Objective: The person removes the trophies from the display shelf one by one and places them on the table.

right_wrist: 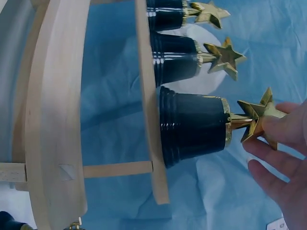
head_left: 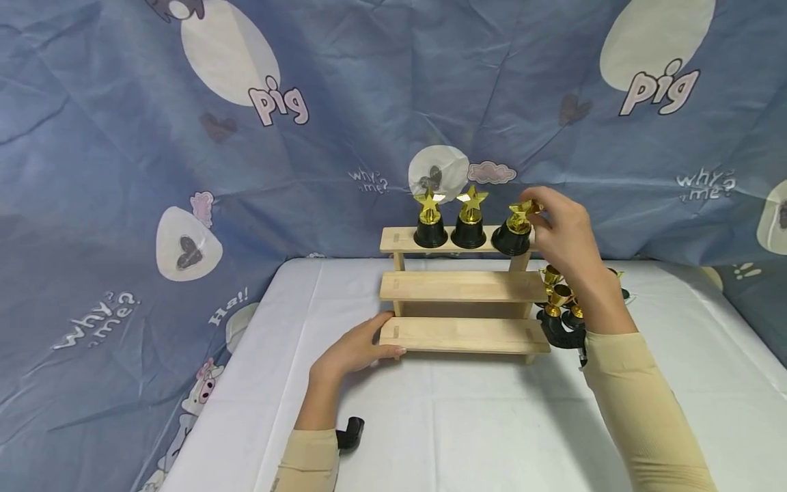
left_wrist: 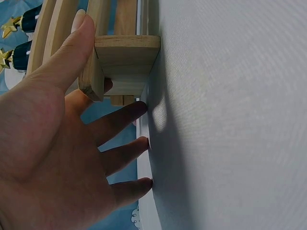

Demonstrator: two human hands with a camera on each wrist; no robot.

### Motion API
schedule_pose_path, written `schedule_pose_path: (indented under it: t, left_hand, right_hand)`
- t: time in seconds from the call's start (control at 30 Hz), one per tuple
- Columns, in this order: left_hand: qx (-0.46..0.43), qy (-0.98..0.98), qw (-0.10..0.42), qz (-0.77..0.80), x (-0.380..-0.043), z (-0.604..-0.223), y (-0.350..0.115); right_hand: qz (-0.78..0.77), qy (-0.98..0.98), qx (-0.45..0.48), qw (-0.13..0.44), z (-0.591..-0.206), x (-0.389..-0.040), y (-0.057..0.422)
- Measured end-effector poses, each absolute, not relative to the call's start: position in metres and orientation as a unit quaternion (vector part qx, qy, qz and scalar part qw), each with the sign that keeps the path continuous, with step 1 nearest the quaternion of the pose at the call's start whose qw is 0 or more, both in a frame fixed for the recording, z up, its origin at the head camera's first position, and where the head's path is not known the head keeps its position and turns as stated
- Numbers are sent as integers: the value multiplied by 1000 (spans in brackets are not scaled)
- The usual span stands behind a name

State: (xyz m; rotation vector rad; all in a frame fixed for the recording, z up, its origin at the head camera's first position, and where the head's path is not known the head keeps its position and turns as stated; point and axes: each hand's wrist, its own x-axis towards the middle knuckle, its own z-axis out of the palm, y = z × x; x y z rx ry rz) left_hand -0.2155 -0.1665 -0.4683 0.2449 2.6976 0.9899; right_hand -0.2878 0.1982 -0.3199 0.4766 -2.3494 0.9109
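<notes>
A three-tier wooden display shelf (head_left: 464, 333) stands on the white table. My left hand (head_left: 353, 348) grips the left end of its lowest board, thumb on the front edge and index finger behind; the other fingers (left_wrist: 125, 155) spread straight down to the table. My right hand (head_left: 568, 232) pinches a star trophy (right_wrist: 194, 125) by its gold star, between thumb and fingers. That trophy's black base is at the right part of the top board, leaning a little in the head view. Left of it, two more star trophies (head_left: 470, 222) (head_left: 430, 222) stand upright on the same board.
Right of the shelf, partly behind my right forearm, several gold cup trophies (head_left: 558, 301) with black bases stand close together. A blue printed cloth (head_left: 344, 102) hangs behind the table (head_left: 424, 430). The middle and lowest boards hold no trophies.
</notes>
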Motion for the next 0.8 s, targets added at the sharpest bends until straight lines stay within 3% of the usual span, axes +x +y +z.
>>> schedule_pose_path:
  t: [0.8]
  left_hand:
    - [92,928,128,338,-217,-468,-167]
  right_hand:
    - [363,-879,121,284,-325,-256,228]
